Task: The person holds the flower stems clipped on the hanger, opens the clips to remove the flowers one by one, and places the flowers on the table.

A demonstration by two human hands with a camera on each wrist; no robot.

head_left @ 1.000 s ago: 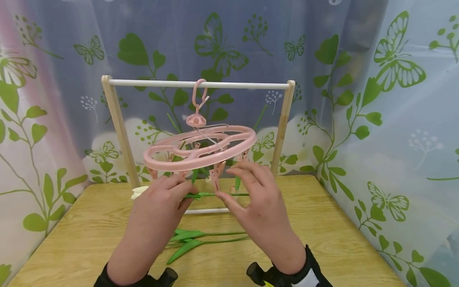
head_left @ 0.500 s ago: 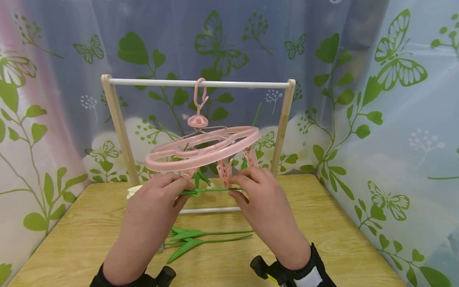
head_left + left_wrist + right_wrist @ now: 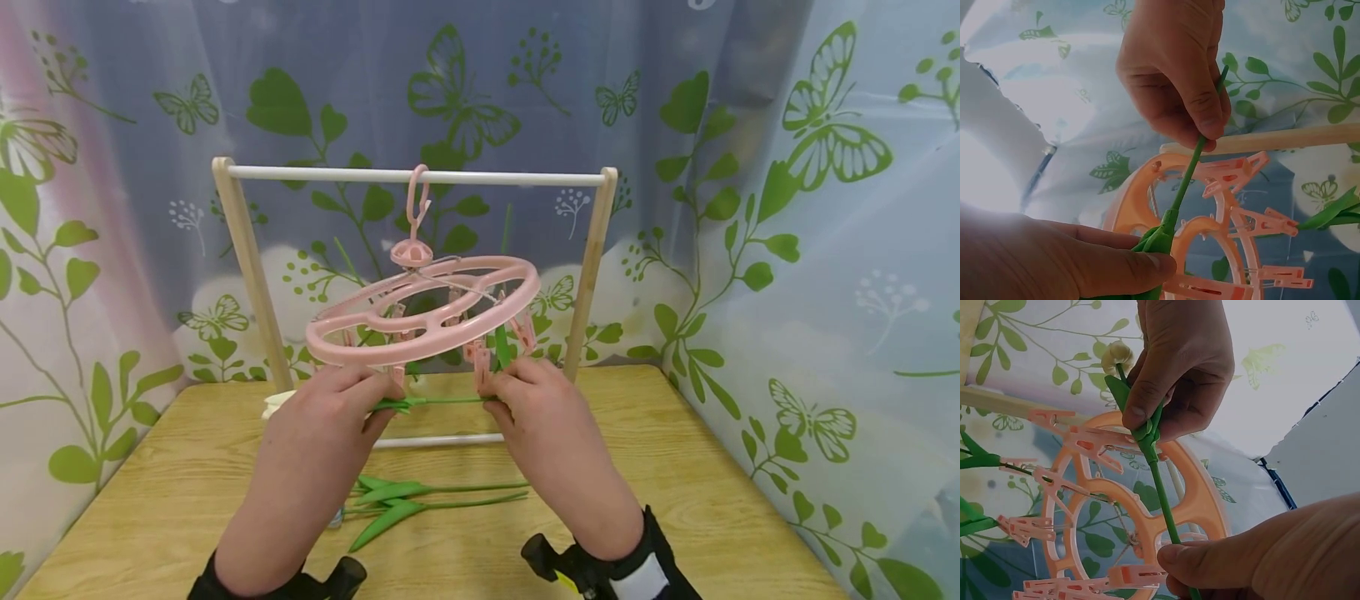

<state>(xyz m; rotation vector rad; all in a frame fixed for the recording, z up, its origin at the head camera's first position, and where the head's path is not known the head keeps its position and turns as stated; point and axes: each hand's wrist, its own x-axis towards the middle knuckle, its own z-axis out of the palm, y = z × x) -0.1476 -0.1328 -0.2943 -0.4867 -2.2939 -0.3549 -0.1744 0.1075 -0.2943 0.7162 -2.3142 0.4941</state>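
An artificial tulip with a white bloom (image 3: 277, 403) and a green stem (image 3: 448, 400) is held level between both hands. My left hand (image 3: 330, 425) pinches it at the leaves (image 3: 1147, 434), near the bloom. Farther along, the thumb and fingers of my right hand (image 3: 547, 433) pinch the stem, as the left wrist view shows too. Right above hangs a tilted pink round clip hanger (image 3: 420, 346). One of its pink clips (image 3: 482, 367) dangles at my right fingertips. In the right wrist view, other green stems sit in clips (image 3: 1025, 528) on the hanger.
The hanger's hook (image 3: 417, 200) hangs on the white bar (image 3: 315, 174) of a wooden-sided rack (image 3: 251, 275). Several more green-stemmed flowers (image 3: 405, 493) lie on the wooden table (image 3: 637, 517) in front. A patterned curtain (image 3: 720, 167) surrounds the table behind and on the right.
My right hand has gone from spread fingers near a clip to pinching the stem. The hanger has swung and turned a little. My left hand keeps its hold on the tulip.
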